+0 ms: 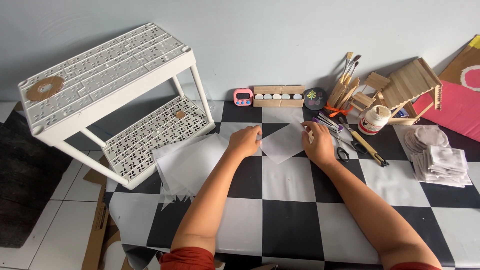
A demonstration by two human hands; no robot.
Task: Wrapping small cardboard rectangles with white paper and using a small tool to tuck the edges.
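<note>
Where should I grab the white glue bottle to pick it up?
Probably best to take the white glue bottle around its round middle, coming from above and the front. It stands upright, with the stick house close behind and the cutter knife lying just left, so those sides look crowded.

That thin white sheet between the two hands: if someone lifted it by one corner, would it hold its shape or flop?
The white sheet looks translucent, the checkered cloth showing faintly through, so it is probably very thin and would likely droop. It lies flat under the left hand and right hand, so it seems light and might slide easily. It could crease readily.
</note>
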